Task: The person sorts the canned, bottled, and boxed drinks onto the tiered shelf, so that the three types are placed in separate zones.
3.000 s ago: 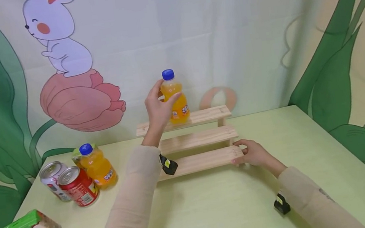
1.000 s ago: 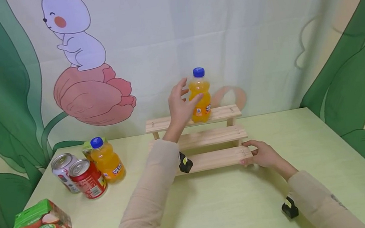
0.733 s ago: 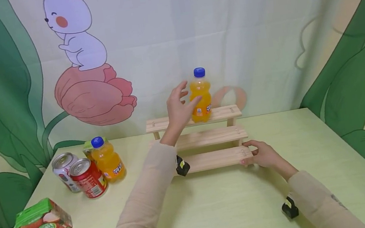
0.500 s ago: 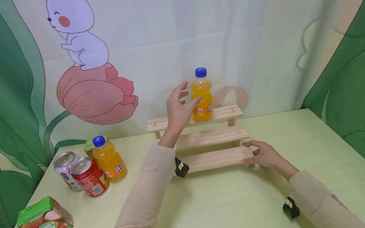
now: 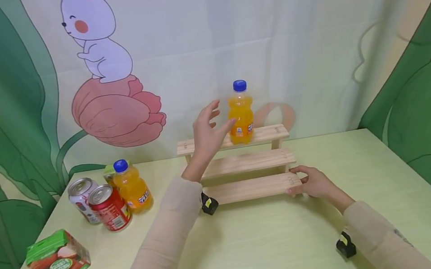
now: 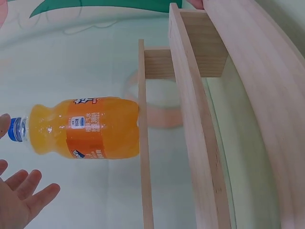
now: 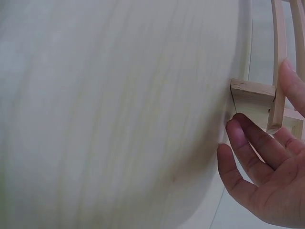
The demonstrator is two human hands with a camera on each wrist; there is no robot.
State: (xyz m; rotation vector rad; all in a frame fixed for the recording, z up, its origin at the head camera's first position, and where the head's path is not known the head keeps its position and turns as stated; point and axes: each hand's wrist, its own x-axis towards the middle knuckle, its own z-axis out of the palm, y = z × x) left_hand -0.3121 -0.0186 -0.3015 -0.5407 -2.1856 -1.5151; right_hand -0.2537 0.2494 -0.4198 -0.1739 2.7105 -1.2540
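Note:
An orange soda bottle [image 5: 241,119] with a blue cap stands upright on the top tier of a three-step wooden shelf [image 5: 255,187]. Just left of it, my left hand [image 5: 207,128] has its fingers spread and apart from the bottle. In the left wrist view, a gap shows between the fingers [image 6: 40,198] and the bottle [image 6: 95,128]. At the shelf's right end, my right hand [image 5: 313,180] grips the lowest board, thumb on one side and fingers on the other. The right wrist view shows that hand [image 7: 271,176] at the board's end [image 7: 276,107].
On the table's left stand a second orange soda bottle [image 5: 135,190], a red can [image 5: 110,209], a white-and-pink can [image 5: 83,199] and a mostly hidden green item [image 5: 108,172]. A green-topped juice carton [image 5: 57,257] is nearer the front. A printed curtain [image 5: 187,42] hangs behind the table.
My left hand held the bottle on the top tier, then let go and drew back to the left. The bottle now stands further right on that tier. My right hand keeps its hold.

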